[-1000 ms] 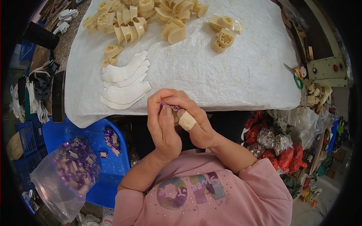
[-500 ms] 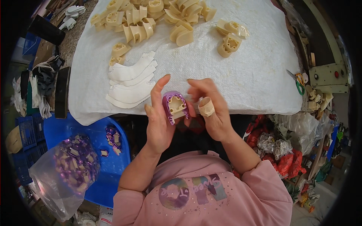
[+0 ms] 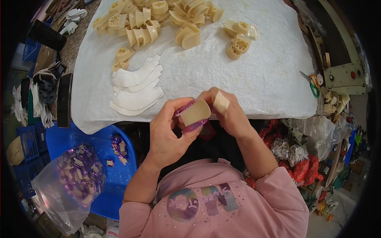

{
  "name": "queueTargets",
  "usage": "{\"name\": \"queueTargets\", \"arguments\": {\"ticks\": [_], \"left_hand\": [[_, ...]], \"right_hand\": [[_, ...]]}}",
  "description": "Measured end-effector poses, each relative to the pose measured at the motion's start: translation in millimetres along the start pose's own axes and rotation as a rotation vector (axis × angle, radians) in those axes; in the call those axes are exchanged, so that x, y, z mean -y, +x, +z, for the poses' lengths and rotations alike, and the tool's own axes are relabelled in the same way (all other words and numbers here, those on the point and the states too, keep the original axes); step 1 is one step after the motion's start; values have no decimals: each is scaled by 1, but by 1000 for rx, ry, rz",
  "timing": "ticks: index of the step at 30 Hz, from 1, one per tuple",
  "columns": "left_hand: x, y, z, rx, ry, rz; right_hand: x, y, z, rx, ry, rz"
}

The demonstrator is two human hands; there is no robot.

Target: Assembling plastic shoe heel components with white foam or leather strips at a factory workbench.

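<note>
Between my hands, above my lap at the table's front edge, is a beige plastic shoe heel (image 3: 196, 114) edged with a shiny purple covering. My left hand (image 3: 168, 137) grips it, thumb below and fingers along its upper side. My right hand (image 3: 230, 115) closes in at the heel's right edge, its fingers bent; a beige wrap (image 3: 221, 102) sits on one digit. Some right fingertips are hidden behind the heel. Left of my hands on the table lie overlapping white curved strips (image 3: 137, 87).
Many bare beige heels (image 3: 143, 33) pile at the back, with a few more (image 3: 238, 45) to the right. Scissors (image 3: 314, 87) lie at the right edge. On my left, a blue chair (image 3: 115, 198) carries a clear bag of purple-covered heels (image 3: 81, 170).
The heel has turned over from its hollow, toothed purple end to its smooth beige face. My right hand has come in against it, and my left fingers have closed round it.
</note>
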State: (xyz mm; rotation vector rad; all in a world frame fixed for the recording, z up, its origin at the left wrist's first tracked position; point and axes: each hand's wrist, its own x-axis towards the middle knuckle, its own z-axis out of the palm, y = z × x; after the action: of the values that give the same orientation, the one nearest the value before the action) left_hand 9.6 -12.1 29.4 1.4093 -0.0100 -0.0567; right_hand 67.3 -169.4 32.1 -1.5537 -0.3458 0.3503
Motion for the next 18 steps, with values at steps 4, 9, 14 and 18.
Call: {"name": "queueTargets", "arguments": {"ticks": [4,9,14,18], "left_hand": [[-1,1,-5,55,400,165],[2,-2,-4,80,448,241],[5,5,3,-7,451,231],[1,8,5,-84,564,349]], "right_hand": [[-8,13,-16,179,383,284],[-5,9,-18,235,-178,-160],[-5,2,-5,12,-234,-110],[-18,-1,-15,210,349,76]]}}
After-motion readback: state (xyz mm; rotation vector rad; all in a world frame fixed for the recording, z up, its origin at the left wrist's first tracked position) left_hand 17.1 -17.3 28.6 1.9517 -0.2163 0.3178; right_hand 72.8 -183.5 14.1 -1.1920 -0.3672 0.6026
